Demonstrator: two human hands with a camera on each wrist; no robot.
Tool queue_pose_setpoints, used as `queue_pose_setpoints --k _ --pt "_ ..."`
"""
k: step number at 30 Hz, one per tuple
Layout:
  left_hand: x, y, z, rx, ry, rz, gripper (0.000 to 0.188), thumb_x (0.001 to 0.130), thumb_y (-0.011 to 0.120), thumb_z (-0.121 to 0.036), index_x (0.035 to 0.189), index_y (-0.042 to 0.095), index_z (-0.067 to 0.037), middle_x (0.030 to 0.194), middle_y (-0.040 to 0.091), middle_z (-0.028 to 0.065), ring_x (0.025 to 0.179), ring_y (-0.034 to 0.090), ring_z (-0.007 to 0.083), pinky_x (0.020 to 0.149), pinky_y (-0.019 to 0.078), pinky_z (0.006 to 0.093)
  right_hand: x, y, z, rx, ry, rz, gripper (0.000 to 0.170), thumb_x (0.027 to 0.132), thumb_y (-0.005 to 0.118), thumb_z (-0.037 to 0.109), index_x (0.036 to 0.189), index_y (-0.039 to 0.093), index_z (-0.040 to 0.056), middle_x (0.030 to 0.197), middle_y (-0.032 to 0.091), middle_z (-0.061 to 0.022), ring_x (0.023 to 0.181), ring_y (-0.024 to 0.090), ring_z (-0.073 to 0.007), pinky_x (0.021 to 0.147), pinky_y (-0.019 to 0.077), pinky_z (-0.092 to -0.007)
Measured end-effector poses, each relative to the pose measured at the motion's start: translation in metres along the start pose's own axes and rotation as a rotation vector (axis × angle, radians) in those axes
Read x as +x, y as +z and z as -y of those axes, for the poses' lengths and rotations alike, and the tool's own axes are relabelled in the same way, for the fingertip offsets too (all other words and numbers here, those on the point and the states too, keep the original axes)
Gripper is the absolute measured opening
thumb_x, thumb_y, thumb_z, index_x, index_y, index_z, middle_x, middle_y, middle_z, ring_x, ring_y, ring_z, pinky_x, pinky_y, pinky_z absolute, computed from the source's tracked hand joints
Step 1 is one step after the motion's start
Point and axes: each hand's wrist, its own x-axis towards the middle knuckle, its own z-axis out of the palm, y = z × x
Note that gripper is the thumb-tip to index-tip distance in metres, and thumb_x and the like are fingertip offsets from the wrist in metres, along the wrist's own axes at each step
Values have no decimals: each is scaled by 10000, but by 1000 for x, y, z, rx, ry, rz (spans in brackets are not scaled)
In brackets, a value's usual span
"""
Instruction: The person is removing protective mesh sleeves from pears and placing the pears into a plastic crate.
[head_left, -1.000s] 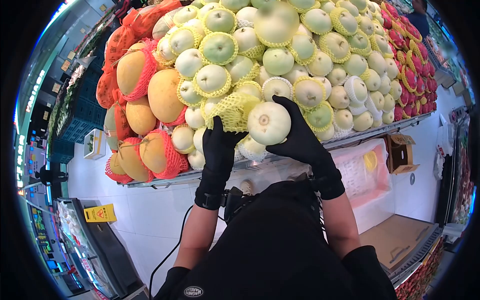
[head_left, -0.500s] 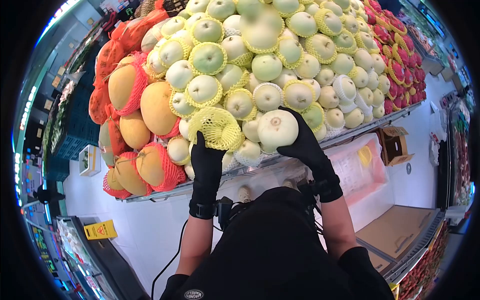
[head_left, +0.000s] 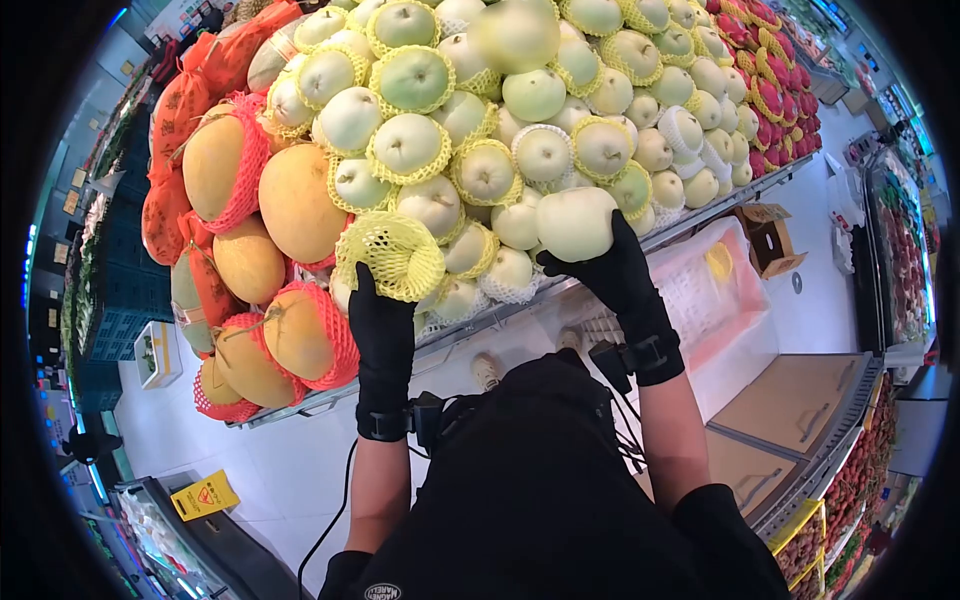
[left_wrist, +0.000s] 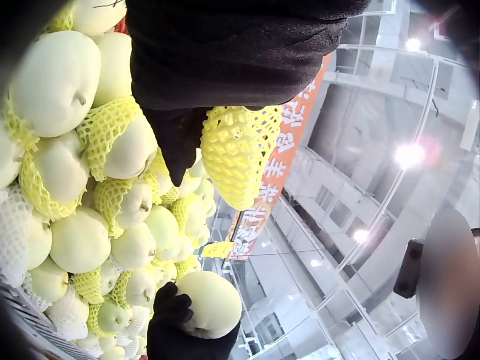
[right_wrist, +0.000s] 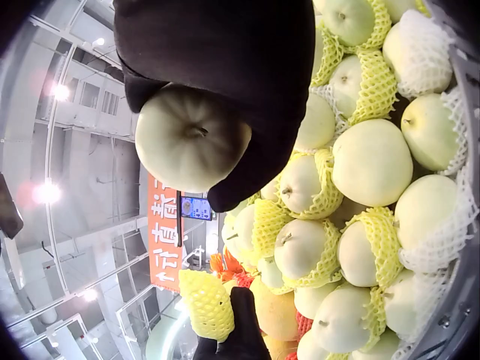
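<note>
Left hand (head_left: 383, 335): black-gloved; grip holds the yellow foam net (head_left: 392, 258) at its near side.
Right hand (head_left: 624, 285): black-gloved; grip curls round 1 bare pale melon (head_left: 577, 223).
Pale melon: right of the net, apart from it, at the pile's near edge.
Melon pile (head_left: 408, 143): pale fruit beyond both hands, many in yellow or white sleeves (left_wrist: 106, 124).
Left side: orange melons (head_left: 303, 203), some in red netting (head_left: 343, 338).
Far right: dragon fruit (head_left: 797, 140).
</note>
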Motion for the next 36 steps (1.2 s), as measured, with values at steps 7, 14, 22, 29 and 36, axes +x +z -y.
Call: queue_pose_setpoints --k 7,14,22,29,36 --pt "2 -23 12 -53 -42 19 382 962 541 -37 1322 439 45 1228 595 130 1081 588 200 920 486 334 -4 13 -8 -783 -146 -30 1009 549 834 45 1427 338 56 1348 481 -85 1244 477 -198 1041 419 -370" --pt "5 -20 5 -163 -99 72 328 999 475 -60 1310 445 42 1225 586 124 1094 579 205 926 486 330 -13 30 -6 -910 -156 -26 1014 520 857 52 1413 376 67 1335 499 -73 1242 486 -198 1040 425 -375" --pt "4 -5 6 -296 -202 162 311 1041 401 -141 1279 473 47 1204 592 120 1074 578 198 927 486 321 -42 18 -12 -642 -176 -244 924 589 825 72 1407 396 65 1318 526 -86 1223 511 -196 1034 430 -367" --pt "5 21 9 -267 -218 223 497 894 637 -6 1338 421 46 1240 576 127 1083 578 203 947 478 319 -63 5 7 -895 -213 -391 916 609 838 125 1404 386 53 1318 513 -89 1217 510 -205 1031 428 -361" --pt "-6 66 6 -178 -187 232 452 921 604 -10 1329 423 62 1258 564 136 1110 566 220 964 469 326 -80 -46 28 -960 -173 -474 906 595 887 184 1355 409 57 1264 532 -109 1176 533 -217 992 455 -364"
